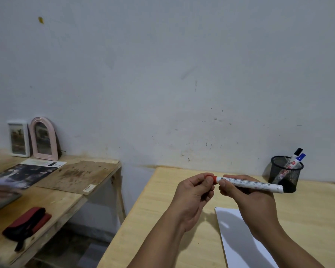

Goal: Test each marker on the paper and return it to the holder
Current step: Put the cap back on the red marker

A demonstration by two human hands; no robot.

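Observation:
I hold a white marker (pixel 255 185) level above the wooden table (pixel 162 209). My right hand (pixel 248 198) grips its barrel. My left hand (pixel 193 192) pinches its red cap (pixel 211 178), which sits against the barrel's left end. A white sheet of paper (pixel 238 244) lies on the table below my right wrist, partly in shadow. At the back right stands a black mesh holder (pixel 284 175) with two markers in it, one black-capped (pixel 296 154) and one blue-capped (pixel 300 158).
A second, lower wooden table (pixel 66 192) stands to the left across a gap. On it are a red and black pouch (pixel 27 223), a dark printed sheet (pixel 27 175), a plywood board (pixel 81 175), a white photo frame (pixel 18 139) and a pink arched mirror (pixel 44 139). A wall runs behind both tables.

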